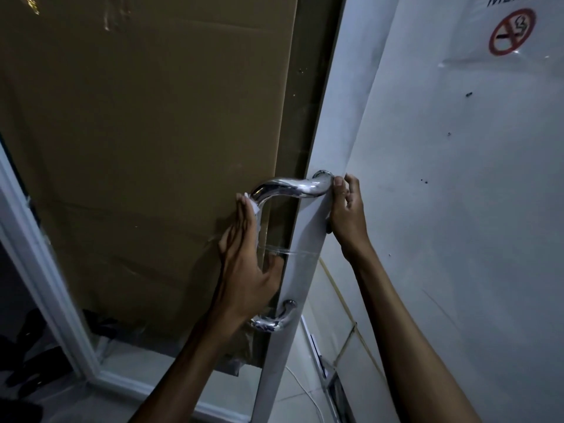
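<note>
The left hand (244,264) has its grip wrapped round the upright bar of the chrome door handle (293,187), which is mounted on the white door edge (305,233) at mid-scene. A white cloth (253,206) is trapped under the fingers, probably so the whole curve gets wiped. The right hand (348,215) pinches the handle's top end just right of it, likely to steady the door against the rubbing. Brown cardboard (137,132) covers the glass to the left.

Door handle (290,189): glossy chromed metal. Panel (137,132): matt brown cardboard.
</note>
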`<state>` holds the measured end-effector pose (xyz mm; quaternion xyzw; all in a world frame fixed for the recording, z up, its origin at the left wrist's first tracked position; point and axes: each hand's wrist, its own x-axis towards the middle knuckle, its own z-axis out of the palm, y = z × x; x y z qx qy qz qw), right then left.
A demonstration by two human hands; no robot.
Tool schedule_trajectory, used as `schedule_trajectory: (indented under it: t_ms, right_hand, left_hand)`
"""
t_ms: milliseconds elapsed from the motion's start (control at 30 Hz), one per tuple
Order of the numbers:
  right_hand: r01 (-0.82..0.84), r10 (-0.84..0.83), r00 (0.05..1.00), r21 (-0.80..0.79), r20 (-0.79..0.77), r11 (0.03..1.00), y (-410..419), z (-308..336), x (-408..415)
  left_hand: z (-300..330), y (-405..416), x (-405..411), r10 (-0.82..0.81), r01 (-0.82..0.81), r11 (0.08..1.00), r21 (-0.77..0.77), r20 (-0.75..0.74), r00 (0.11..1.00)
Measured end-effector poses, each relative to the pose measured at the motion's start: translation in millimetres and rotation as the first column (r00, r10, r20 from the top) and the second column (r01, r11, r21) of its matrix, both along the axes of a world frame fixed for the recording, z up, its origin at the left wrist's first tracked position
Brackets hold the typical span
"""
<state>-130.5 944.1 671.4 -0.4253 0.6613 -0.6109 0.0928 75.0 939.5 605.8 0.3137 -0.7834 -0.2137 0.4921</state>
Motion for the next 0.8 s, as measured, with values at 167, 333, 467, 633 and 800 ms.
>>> schedule_trajectory:
  t_ms: [167,333,467,633,800]
  right_hand:
    - [-0.008,0.008,1.000,0.000,-0.001,1.000,-1,-1,-3]
    - [-0.001,0.000,1.000,0.009,0.008,1.000,-1,-1,-3]
    - [-0.013,0.013,1.000,0.014,0.010,1.000,-1,0,-4]
    - [-0.011,0.011,1.000,0.018,0.018,1.000,-4,-2,-8]
    - [-0.026,0.025,1.000,0.022,0.008,0.999,-4,-2,-10]
  left_hand:
    - [-27,-4,1,0.028,-0.026,0.999,-0.023,0.064,0.998]
    - [-11,-7,-7,0.031,-0.026,0.995,-0.092,0.049,0.998]
    - [4,-14,-7,0.101,-0.078,0.977,-0.198,0.110,0.989]
    - [-25,-7,-11,0.152,-0.127,0.974,-0.187,0.125,0.980]
    - [9,-14,-15,0.169,-0.134,0.951,-0.277,0.109,0.979]
